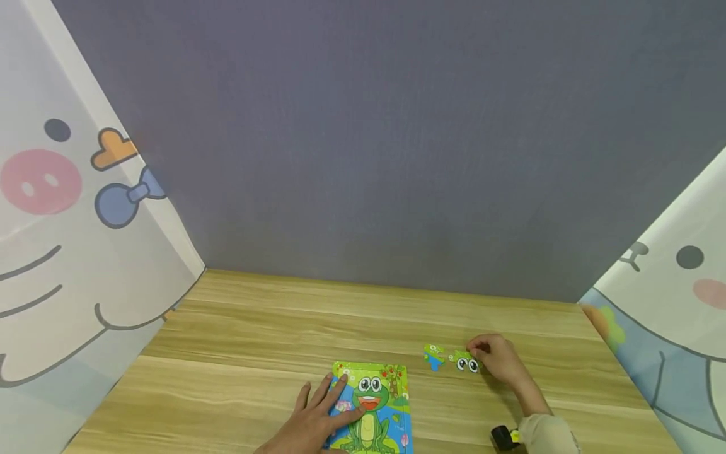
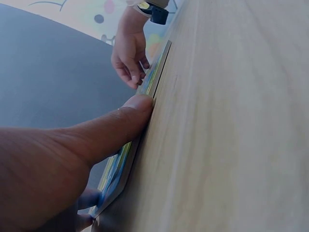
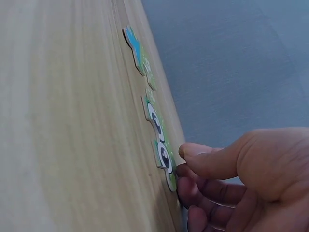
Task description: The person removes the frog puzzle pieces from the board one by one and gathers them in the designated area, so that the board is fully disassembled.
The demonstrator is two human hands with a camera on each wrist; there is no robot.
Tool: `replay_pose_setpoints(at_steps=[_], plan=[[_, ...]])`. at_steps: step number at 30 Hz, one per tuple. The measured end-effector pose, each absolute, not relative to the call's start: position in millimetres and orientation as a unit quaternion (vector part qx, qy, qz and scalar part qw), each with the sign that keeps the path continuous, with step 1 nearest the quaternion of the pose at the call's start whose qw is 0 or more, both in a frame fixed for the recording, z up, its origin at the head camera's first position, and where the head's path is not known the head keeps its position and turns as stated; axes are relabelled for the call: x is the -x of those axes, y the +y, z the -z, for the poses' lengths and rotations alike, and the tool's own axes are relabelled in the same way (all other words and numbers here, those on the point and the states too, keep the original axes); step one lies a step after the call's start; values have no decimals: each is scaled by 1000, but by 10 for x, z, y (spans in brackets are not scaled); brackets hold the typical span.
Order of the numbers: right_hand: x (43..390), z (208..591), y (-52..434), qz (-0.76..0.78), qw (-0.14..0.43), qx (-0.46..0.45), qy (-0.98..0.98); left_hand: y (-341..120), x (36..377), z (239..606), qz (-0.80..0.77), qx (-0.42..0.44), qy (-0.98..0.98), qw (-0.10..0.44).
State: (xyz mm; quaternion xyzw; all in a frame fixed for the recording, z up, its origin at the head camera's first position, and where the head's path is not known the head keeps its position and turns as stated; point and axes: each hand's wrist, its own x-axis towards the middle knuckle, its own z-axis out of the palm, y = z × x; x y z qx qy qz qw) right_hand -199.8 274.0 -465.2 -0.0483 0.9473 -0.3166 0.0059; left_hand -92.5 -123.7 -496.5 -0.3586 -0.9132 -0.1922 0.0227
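Spreading, the left hand (image 1: 317, 418) touched a rectangular green-blue frog board (image 1: 381, 416); the right hand (image 1: 498, 360), grip unclear, curled at a green eye-printed jigsaw piece (image 1: 465, 360).

The left grip (image 1: 317, 419) lies palm down, its fingers (image 1: 320, 391) long and spread, most of them aimed forward and rightward. Its thumb (image 2: 113, 130) stretches out nearly straight, apart from the fingers. The left wrist runs back from this grip to the near side. Well apart, to the right of the left grip and farther forward, the right grip (image 1: 499, 359) bends inward with its fingers loosely curled. Its thumb (image 3: 212, 159) reaches over the curled fingers, the tip close to the index finger. Behind this grip, the right forearm (image 1: 530, 396) slants back and rightward into a pale sleeve (image 1: 547, 435).
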Motion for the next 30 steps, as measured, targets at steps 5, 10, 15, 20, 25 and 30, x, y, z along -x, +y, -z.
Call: replay_pose_setpoints(at_steps=[5,10,15,20,25,30], plan=[[1982,4623,2737,308,-3,48,950,-1232,926,4963,196,360,-912,17],[1957,4559,2645,296,-12,53,954,-1235,931,4970,192,358,-914,11],[1936,4501,2486,300,-18,64,952,-1233,934,4964,197,356,-914,1],[1910,4485,2317,333,-11,92,938,-1228,936,4954,201,354,-913,-4],[1892,4513,2161,355,-1,140,924,-1224,922,4899,225,345,-911,-21],[1860,4532,1984,372,10,180,910,-1165,917,4848,233,347,-908,-21]])
